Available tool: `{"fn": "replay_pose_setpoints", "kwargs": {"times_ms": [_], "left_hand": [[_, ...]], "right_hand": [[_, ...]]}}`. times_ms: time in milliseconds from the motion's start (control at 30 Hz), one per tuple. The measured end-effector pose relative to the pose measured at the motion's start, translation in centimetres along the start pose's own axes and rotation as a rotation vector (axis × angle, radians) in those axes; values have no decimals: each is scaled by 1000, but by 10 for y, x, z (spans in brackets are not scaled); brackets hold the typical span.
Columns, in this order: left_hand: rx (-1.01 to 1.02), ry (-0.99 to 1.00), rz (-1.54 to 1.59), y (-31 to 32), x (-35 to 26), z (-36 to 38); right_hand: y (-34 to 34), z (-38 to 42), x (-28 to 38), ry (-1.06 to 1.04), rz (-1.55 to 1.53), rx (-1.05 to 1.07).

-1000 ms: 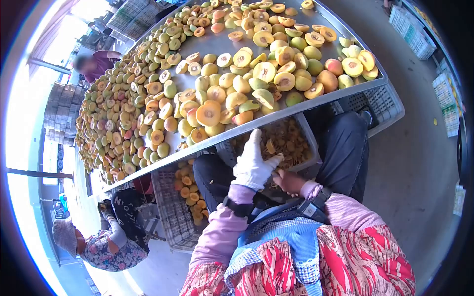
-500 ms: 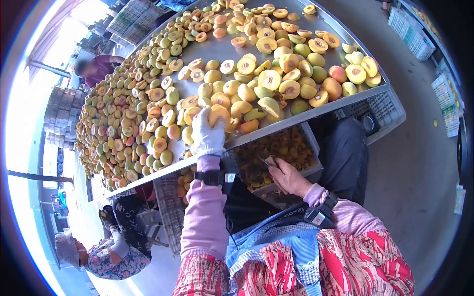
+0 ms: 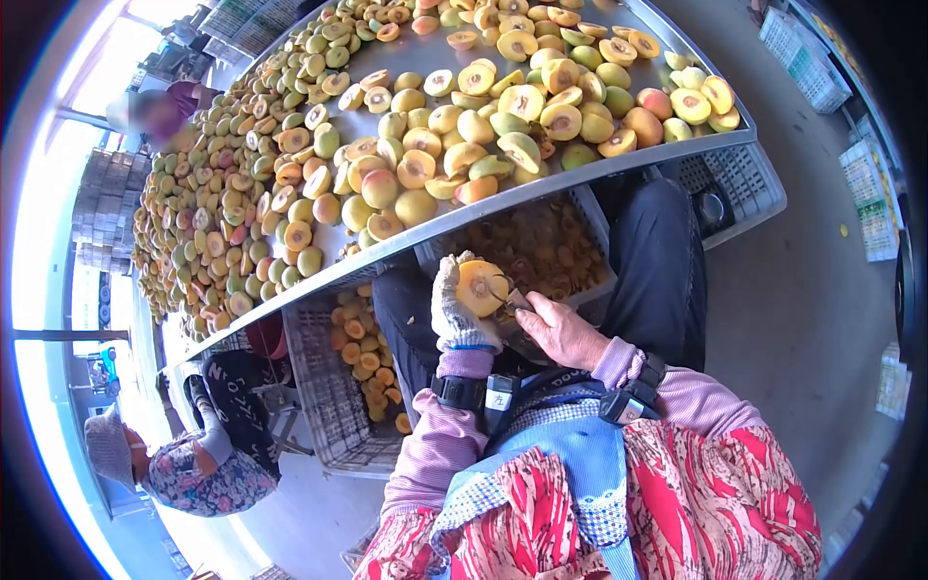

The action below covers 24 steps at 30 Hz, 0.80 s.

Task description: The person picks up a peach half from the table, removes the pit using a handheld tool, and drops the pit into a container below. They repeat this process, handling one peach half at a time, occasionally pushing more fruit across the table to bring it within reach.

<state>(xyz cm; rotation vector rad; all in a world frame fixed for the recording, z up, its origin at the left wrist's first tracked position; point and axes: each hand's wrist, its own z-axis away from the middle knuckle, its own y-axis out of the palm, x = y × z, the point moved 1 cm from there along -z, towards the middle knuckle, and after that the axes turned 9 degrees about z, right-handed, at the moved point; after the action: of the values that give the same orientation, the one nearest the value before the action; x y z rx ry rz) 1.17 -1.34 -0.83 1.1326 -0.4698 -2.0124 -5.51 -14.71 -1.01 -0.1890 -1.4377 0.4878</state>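
My gloved left hand [image 3: 462,311] is closed round a halved yellow fruit [image 3: 480,288], its cut face and brown centre turned up. Bare of any glove, my right hand [image 3: 563,333] grips a small tool [image 3: 519,300], whose tip is at the fruit's right side. Both hands are in front of the metal table [image 3: 425,224], above a crate of brown scraps [image 3: 596,282]. Many halved fruits [image 3: 522,101] lie cut side up or down on the table.
Left of my legs stands a crate [image 3: 333,425] holding fruit halves. Another crate [image 3: 764,198] is under the table's right corner. A co-worker in a hat [image 3: 208,474] sits at the lower left; another person [image 3: 174,108] is beyond the table. Stacked crates [image 3: 108,203] stand at the left.
My left hand has come back from the table's edge to beside my right hand, bringing a fruit half. The tool now meets that fruit. The view has shifted slightly.
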Motion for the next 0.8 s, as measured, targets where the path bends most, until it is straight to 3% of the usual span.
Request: {"fn": "replay_pose_setpoints", "kwargs": {"times_ms": [33, 400, 467, 800], "left_hand": [[0, -72, -22, -3, 2, 2], [-111, 0, -70, -23, 22, -14], [-121, 38, -93, -29, 24, -18], [-135, 28, -243, -16, 14, -15]], "right_hand": [[4, 4, 1, 7, -21, -38], [28, -12, -23, -23, 36, -25], [12, -11, 0, 343, -156, 291], [19, -17, -18, 485, -410, 498]]}}
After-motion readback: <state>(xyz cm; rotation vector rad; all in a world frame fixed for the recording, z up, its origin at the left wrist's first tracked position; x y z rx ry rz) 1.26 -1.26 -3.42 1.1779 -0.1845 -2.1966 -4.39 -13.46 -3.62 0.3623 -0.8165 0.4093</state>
